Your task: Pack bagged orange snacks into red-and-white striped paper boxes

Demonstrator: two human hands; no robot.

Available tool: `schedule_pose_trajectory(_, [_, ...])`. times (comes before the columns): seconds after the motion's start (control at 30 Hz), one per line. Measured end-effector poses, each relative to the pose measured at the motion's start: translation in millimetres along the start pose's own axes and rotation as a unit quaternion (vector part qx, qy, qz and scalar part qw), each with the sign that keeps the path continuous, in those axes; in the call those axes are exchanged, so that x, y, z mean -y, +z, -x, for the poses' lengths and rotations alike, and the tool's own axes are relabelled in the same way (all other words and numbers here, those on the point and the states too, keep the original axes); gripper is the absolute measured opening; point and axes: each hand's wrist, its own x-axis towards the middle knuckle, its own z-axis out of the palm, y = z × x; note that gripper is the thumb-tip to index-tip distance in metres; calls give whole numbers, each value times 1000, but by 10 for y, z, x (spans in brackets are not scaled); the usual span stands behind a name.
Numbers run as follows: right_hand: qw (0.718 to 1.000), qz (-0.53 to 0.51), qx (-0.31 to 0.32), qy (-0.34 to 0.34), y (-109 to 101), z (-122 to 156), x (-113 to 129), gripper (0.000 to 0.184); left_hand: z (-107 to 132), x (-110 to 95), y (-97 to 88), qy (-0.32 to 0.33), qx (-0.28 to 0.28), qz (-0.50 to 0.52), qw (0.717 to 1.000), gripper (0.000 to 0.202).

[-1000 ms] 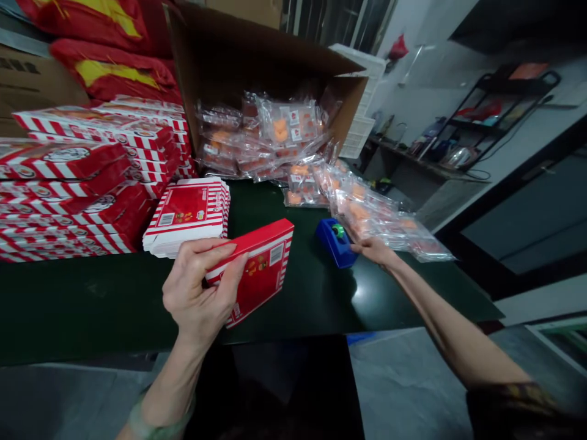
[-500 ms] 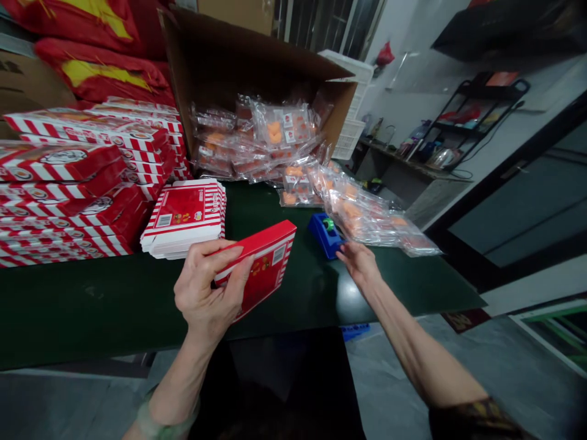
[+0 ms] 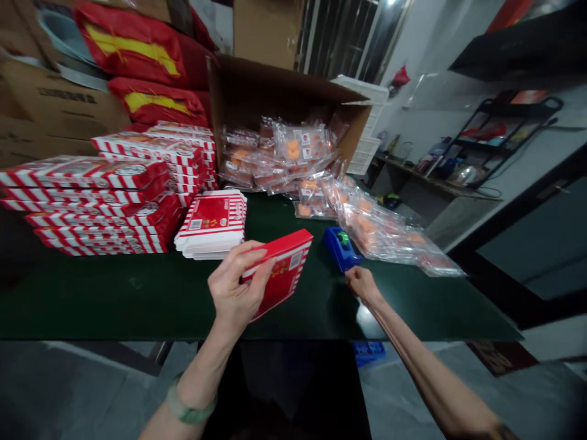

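My left hand grips a flat red-and-white box between thumb and fingers, tilted above the table with its barcode side towards me. At the near end of a blue tape dispenser with a green core, my right hand has its fingers pinched together. Whatever lies between those fingertips is too small to make out. Left of the held box lies a stack of flat red-and-white cartons. Clear packets with orange pieces spread behind the dispenser.
Stacked striped boxes line the left of the dark green table. An open cardboard box behind holds more packets. Red sacks are piled at the back left. A white crate stands behind the cardboard box.
The view has swung left, so everything sits further right. My right fingers have closed more tightly at the dispenser's near end. My left hand still holds the box, its pose about the same.
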Motion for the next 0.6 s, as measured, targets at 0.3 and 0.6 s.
schedule_pose_trajectory(0.3, [909,-287,287,-91,420,1050,1131,39,67,-160,46,27,5,12,1000,21])
schedule_pose_trajectory(0.6, [917,-249,274,149,477,1072,1130,47,193,-366,113,46,22,-55,997,9])
